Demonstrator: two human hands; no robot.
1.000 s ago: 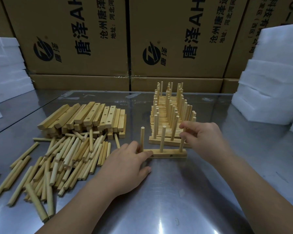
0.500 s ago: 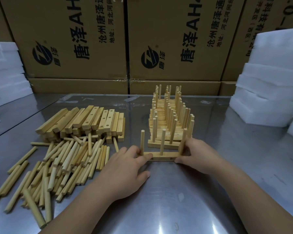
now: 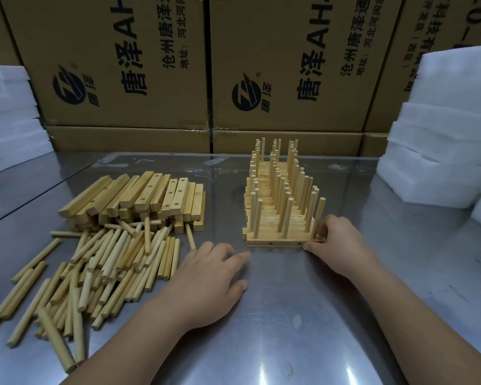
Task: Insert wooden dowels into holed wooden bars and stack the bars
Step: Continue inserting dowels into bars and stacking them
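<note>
The three-dowel bar [image 3: 275, 242] has slid back against the stack [image 3: 272, 190] at 1 o'clock. Right hand [image 3: 336, 243] pinches its right end. Left hand [image 3: 208, 279] has let go and lies relaxed on the bench [image 3: 289, 329]. This bar looks done.

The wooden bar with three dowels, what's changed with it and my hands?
The light wooden bar with three upright dowels slid back against the stack of finished dowelled bars. The left hand let go of it and lies open on the steel table. The right hand moved from the right dowel's top down to the bar's right end, gripping it. The loose dowels and plain holed bars stayed put.
</note>
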